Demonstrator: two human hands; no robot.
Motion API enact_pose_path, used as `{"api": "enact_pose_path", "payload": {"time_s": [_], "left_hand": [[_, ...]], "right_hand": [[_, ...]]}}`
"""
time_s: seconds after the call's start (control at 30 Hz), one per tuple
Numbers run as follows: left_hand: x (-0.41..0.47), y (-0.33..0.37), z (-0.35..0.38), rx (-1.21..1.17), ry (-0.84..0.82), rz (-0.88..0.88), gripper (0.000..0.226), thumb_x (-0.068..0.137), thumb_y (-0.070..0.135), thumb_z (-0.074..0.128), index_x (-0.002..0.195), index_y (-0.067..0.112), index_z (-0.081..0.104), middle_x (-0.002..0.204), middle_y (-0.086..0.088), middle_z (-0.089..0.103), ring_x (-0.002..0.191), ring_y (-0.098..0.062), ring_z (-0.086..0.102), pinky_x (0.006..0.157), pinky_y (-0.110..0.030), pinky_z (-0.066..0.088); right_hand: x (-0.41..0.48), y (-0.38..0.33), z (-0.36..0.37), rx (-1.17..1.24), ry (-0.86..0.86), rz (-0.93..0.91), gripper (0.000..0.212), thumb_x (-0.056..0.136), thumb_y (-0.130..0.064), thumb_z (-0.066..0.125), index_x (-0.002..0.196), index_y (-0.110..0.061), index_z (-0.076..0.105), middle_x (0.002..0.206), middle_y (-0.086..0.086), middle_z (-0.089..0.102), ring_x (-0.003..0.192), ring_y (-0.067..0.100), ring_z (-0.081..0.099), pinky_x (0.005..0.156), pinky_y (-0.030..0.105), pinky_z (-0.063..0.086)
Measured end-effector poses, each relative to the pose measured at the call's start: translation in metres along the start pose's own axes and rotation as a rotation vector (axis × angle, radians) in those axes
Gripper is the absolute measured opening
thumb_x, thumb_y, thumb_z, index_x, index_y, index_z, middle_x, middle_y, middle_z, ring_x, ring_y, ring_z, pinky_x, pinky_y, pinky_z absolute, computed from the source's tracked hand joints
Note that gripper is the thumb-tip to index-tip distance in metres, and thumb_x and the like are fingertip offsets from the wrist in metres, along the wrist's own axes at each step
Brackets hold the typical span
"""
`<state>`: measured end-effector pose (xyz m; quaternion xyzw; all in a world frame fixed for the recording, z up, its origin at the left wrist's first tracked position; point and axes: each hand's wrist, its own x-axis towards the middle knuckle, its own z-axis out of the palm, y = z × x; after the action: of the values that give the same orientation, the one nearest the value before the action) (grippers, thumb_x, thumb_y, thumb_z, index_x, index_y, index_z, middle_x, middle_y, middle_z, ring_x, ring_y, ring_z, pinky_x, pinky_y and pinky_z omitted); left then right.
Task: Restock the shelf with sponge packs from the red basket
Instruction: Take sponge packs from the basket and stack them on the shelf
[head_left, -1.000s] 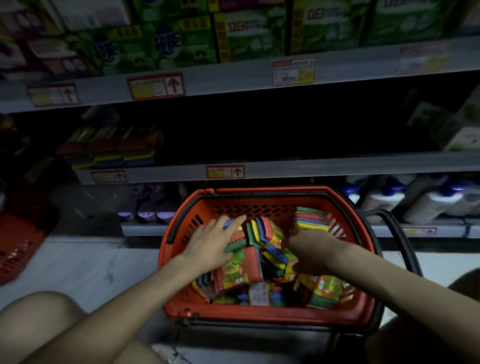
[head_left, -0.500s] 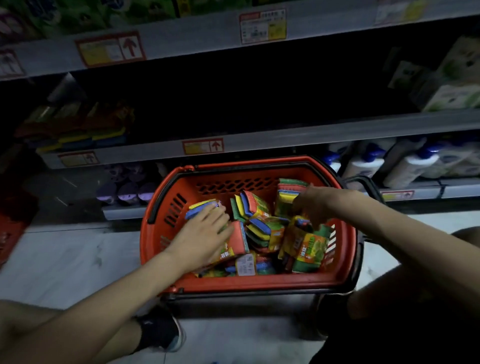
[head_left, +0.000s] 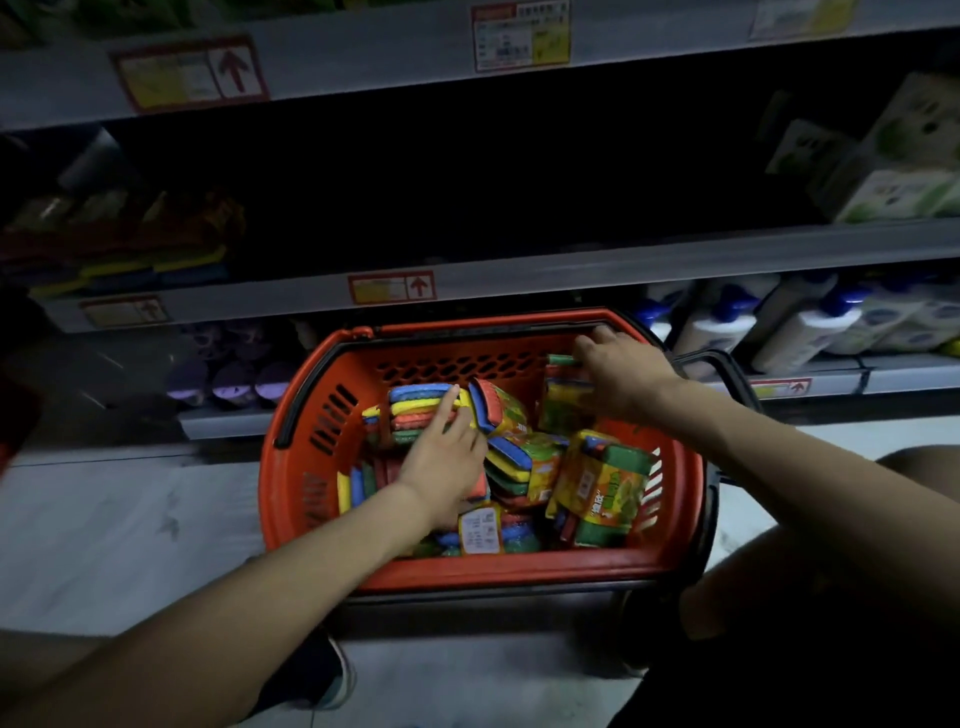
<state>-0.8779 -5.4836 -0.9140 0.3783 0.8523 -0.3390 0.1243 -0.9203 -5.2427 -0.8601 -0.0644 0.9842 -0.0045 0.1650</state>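
Note:
A red basket (head_left: 519, 571) stands on the floor in front of the shelves, holding several colourful sponge packs. My left hand (head_left: 447, 457) reaches in from the left; its straight fingers lie on a striped sponge pack (head_left: 415, 402) at the basket's left. At the back right corner, my right hand (head_left: 623, 379) curls its fingers over the top of an upright sponge pack (head_left: 563, 400). The middle shelf (head_left: 571, 270) behind the basket is dark, with a stack of sponges (head_left: 156, 260) at its left end.
White bottles with blue caps (head_left: 805, 327) line the bottom shelf on the right, and purple-lidded items (head_left: 228, 379) stand on its left. Pale boxes (head_left: 898, 176) sit at the middle shelf's right end. The basket's black handle (head_left: 727, 369) sticks out to the right. My shoe (head_left: 322, 670) is below the basket.
My right hand moved from the middle of the basket to the back right corner and took hold of an upright pack. My left hand shifted slightly up onto the striped pack. The view tilted down.

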Motion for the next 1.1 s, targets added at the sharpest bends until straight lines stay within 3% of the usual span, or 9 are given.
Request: {"api": "enact_pose_path", "payload": {"time_s": [0.17,0.37,0.5,0.6,0.7,0.83,0.97,1.03,1.1], "left_hand": [[-0.023,-0.026,0.0,-0.432,0.134,-0.065,0.108,0.077,0.078,0.06,0.159,0.016,0.027,0.145,-0.005,0.046,0.147,-0.028,0.028,0.127,-0.052,-0.007],[-0.063,-0.06,0.006,-0.878,0.248,-0.153,0.115,0.066,0.08,0.07,0.16,0.031,0.025,0.158,0.006,0.037,0.148,-0.015,0.027,0.123,-0.03,0.016],[-0.088,-0.068,0.015,-0.989,0.325,-0.177,0.114,0.064,0.08,0.073,0.158,0.038,0.024,0.15,0.017,0.038,0.139,-0.006,0.035,0.118,-0.027,0.027],[-0.103,-0.066,0.026,-1.291,0.356,-0.231,0.108,0.063,0.067,0.085,0.154,0.047,0.03,0.143,0.026,0.041,0.129,0.008,0.044,0.11,-0.022,0.041],[-0.105,-0.057,0.04,-1.553,0.375,-0.316,0.101,0.06,0.058,0.091,0.147,0.052,0.039,0.141,0.028,0.047,0.124,0.011,0.051,0.103,-0.016,0.046],[-0.099,-0.048,0.053,-1.793,0.293,-0.389,0.102,0.057,0.062,0.092,0.145,0.052,0.042,0.14,0.017,0.058,0.121,-0.003,0.063,0.105,-0.034,0.052],[-0.098,-0.043,0.054,-1.903,0.238,-0.461,0.086,0.073,0.032,0.091,0.145,0.039,0.045,0.121,0.015,0.068,0.104,0.006,0.068,0.091,-0.015,0.053],[-0.095,-0.041,0.058,-1.913,0.209,-0.509,0.086,0.071,0.036,0.092,0.143,0.043,0.044,0.127,0.012,0.067,0.113,-0.001,0.066,0.102,-0.026,0.052],[-0.093,-0.04,0.059,-1.918,0.185,-0.548,0.093,0.062,0.052,0.093,0.141,0.047,0.044,0.139,0.01,0.06,0.125,-0.009,0.06,0.11,-0.039,0.048]], "right_hand": [[0.015,-0.005,0.012,0.05,-0.14,-0.01,0.078,0.086,-0.031,0.076,0.151,-0.016,0.036,0.136,0.013,0.043,0.128,0.036,0.049,0.098,0.044,0.051],[0.024,-0.005,0.024,0.083,-0.175,0.043,0.102,0.076,-0.047,0.084,0.154,-0.009,0.03,0.139,0.017,0.048,0.128,0.037,0.05,0.106,0.04,0.044],[0.022,-0.003,0.029,0.105,-0.154,0.046,0.083,0.078,-0.05,0.082,0.146,-0.018,0.046,0.135,0.015,0.043,0.126,0.034,0.046,0.106,0.042,0.044],[0.02,-0.001,0.032,0.105,-0.167,0.043,0.076,0.083,-0.049,0.078,0.146,-0.019,0.047,0.135,0.015,0.046,0.126,0.035,0.049,0.107,0.042,0.045],[0.016,-0.007,0.032,0.078,-0.135,0.025,0.072,0.087,-0.049,0.074,0.145,-0.018,0.046,0.136,0.014,0.05,0.127,0.035,0.049,0.107,0.044,0.045],[0.009,-0.03,0.034,-0.03,-0.066,-0.047,0.063,0.092,-0.036,0.069,0.147,-0.019,0.044,0.138,0.011,0.047,0.127,0.032,0.046,0.106,0.045,0.042],[0.009,-0.054,0.031,-0.01,0.026,-0.144,0.056,0.095,-0.042,0.058,0.145,-0.02,0.049,0.139,0.008,0.05,0.128,0.03,0.045,0.107,0.043,0.04],[0.012,-0.066,0.03,0.009,0.028,-0.165,0.053,0.098,-0.049,0.054,0.141,-0.019,0.052,0.133,0.008,0.056,0.126,0.03,0.05,0.105,0.043,0.041],[0.013,-0.079,0.029,-0.013,-0.015,-0.143,0.049,0.1,-0.057,0.048,0.118,-0.014,0.062,0.112,0.01,0.066,0.112,0.031,0.059,0.097,0.041,0.044]]}}
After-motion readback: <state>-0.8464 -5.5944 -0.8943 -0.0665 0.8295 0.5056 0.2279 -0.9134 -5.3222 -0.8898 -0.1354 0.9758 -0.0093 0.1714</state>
